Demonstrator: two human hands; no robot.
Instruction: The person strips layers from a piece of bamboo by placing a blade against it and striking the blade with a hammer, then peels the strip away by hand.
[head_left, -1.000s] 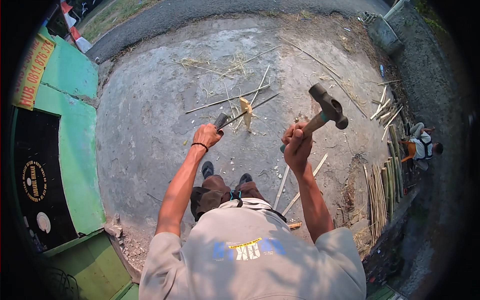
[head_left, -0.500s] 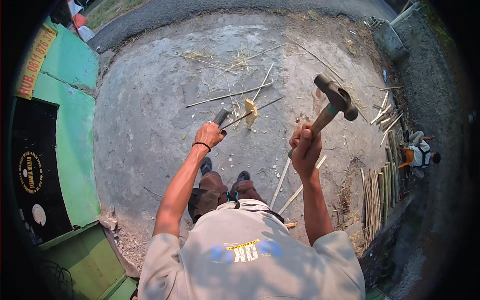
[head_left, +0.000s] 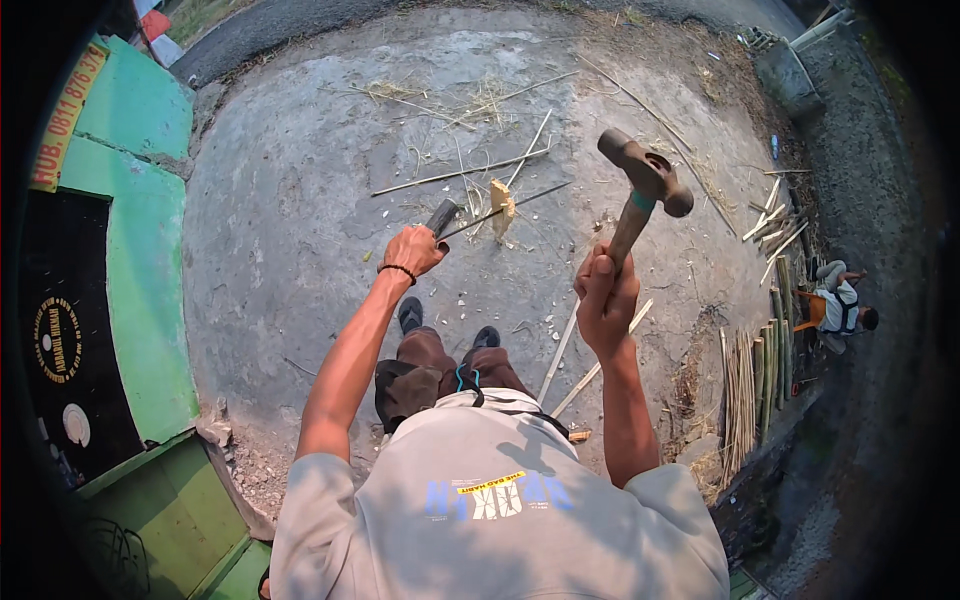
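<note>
My right hand (head_left: 607,303) is closed around the wooden handle of a hammer (head_left: 645,180), its metal head raised with a teal band below it. My left hand (head_left: 414,251), a dark beaded bracelet on its wrist, is closed at the near end of a long thin dark blade (head_left: 540,194); its grip is hidden in my fingers. The blade crosses a pale yellow piece of wood (head_left: 502,208), whose lower part I cannot make out. A short dark cylindrical thing (head_left: 441,216) shows just beyond my left hand; whether I hold it is unclear.
Thin split strips (head_left: 460,174) and shavings lie on the concrete ground (head_left: 280,180). Two pale strips (head_left: 600,365) lie beside my right leg. Bundled sticks (head_left: 738,400) and green bamboo poles (head_left: 768,370) are at the right, near a seated person (head_left: 838,306). A green wall (head_left: 150,300) stands left.
The hammer and my right hand have shifted slightly left and upward in view. My left hand, the blade and the pale wood keep the same arrangement, a little higher in view.
</note>
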